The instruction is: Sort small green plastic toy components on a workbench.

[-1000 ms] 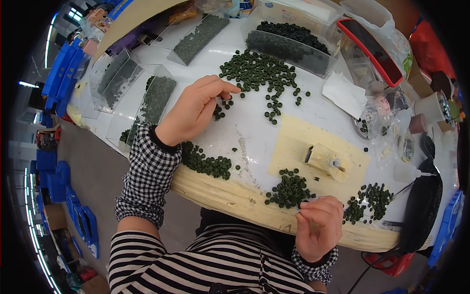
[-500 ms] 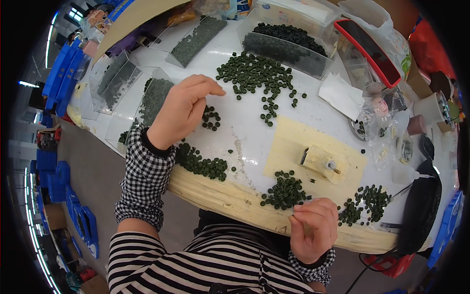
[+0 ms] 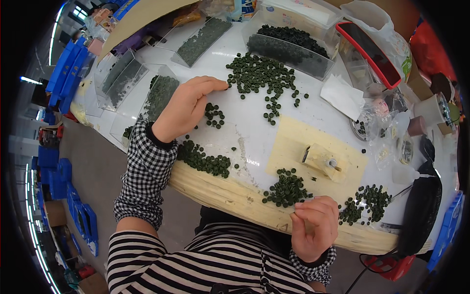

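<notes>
My left hand lies over the left part of the table, its index finger stretched out. That fingertip touches a small dark green disc at the left edge of a large loose pile of discs; the other fingers are curled. Beneath and beside this hand lie a small group of discs and a longer heap along the front edge. My right hand is at the table's front edge beside another heap of discs. Its thumb and fingers come together in a pinch, and anything between them is too small to see.
A wooden block with a metal pin sits on a yellowish sheet. Clear bins of discs stand along the back and left. Farther right are a folded white tissue, a red-cased phone, plastic bags and more discs.
My left hand has moved slightly right and its index fingertip has reached the edge of the large pile. The right hand stays pinched, nearly in place. The whole view has shifted slightly.
</notes>
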The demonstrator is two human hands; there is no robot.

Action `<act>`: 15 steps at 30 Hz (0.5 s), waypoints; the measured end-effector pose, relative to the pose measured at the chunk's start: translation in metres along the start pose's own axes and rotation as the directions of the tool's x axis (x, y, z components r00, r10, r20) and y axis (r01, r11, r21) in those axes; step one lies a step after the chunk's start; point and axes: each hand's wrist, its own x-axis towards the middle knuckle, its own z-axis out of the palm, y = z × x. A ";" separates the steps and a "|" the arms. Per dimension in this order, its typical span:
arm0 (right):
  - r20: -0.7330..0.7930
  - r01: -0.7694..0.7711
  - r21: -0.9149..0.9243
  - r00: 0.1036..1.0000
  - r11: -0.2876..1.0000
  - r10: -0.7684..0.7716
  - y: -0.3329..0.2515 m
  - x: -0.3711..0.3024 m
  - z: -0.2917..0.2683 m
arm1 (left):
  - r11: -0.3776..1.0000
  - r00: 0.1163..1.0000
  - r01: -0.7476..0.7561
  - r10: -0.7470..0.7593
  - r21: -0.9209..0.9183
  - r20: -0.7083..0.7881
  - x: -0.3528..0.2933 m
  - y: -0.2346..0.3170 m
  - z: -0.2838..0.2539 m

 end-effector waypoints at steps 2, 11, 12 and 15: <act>-0.001 0.000 -0.002 1.000 1.000 0.000 0.000 0.000 0.000 | 0.996 0.997 0.027 -0.033 -0.083 -0.071 -0.001 -0.003 -0.001; -0.001 -0.002 0.000 1.000 1.000 0.002 -0.001 0.000 0.000 | 0.969 0.992 0.068 -0.092 -0.237 -0.091 0.003 -0.012 0.004; -0.001 -0.002 0.000 1.000 1.000 0.002 -0.001 0.000 0.000 | 0.971 0.994 0.060 -0.079 -0.232 -0.073 0.004 -0.011 0.004; -0.001 -0.002 0.002 1.000 1.000 0.002 -0.001 0.000 0.000 | 0.969 0.996 0.021 -0.042 -0.246 -0.082 0.005 -0.004 0.007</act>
